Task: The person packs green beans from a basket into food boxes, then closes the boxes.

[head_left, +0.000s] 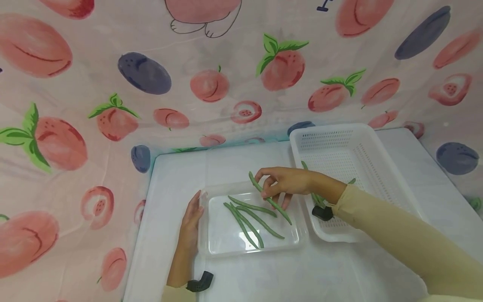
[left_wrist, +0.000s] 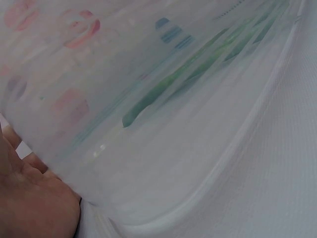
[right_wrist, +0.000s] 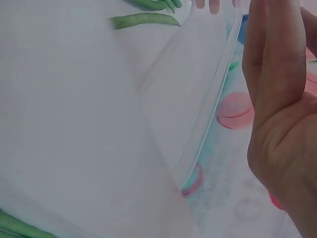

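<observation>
My right hand [head_left: 284, 181] pinches one green bean [head_left: 281, 209] between thumb and fingers, over the right part of a clear plastic container [head_left: 222, 245]. Several green beans [head_left: 261, 221] lie loosely fanned out inside that container. At its left side, my left hand [head_left: 190, 220] rests against the wall near the back corner, fingers mostly straight. The left wrist view shows the palm beside the see-through wall, with a bean [left_wrist: 153, 96] visible through it. The held bean is out of sight in the right wrist view, where the right hand [right_wrist: 282, 99] fills the right side.
A white perforated basket [head_left: 392, 184] stands right of the container, under my right forearm. A few green beans [head_left: 317, 199] lie in its left part, partly hidden by the wrist. Both stand on a white table [head_left: 166, 180], with fruit-print cloth [head_left: 241, 75] behind.
</observation>
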`<state>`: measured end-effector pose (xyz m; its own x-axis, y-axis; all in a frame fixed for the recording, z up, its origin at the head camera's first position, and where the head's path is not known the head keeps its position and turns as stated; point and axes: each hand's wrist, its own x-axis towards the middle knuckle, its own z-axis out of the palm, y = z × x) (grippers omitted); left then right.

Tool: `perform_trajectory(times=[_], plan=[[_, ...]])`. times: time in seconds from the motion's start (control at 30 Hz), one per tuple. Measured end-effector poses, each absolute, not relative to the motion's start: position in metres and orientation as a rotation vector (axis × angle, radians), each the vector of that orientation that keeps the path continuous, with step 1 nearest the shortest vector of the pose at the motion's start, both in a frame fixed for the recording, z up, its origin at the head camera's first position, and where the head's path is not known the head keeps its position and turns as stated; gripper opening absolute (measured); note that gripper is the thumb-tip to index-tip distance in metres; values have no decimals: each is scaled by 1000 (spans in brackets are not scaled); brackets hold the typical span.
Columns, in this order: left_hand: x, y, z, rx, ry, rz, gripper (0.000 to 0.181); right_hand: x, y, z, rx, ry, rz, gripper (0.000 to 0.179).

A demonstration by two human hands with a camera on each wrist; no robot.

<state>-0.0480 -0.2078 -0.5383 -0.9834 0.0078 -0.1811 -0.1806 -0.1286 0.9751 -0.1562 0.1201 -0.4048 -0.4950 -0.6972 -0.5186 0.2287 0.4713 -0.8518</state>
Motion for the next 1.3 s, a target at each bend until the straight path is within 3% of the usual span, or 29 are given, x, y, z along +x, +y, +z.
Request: perform_trajectory(times=[0.47,1.3], plan=[[-48,-207,-536,-184,2014,2246,49,-157,106,-405,-451,1723,-1178,48],[-47,-207,-535,-169,2000,2265,50,-154,86,-410,-452,1738,-1137,36]])
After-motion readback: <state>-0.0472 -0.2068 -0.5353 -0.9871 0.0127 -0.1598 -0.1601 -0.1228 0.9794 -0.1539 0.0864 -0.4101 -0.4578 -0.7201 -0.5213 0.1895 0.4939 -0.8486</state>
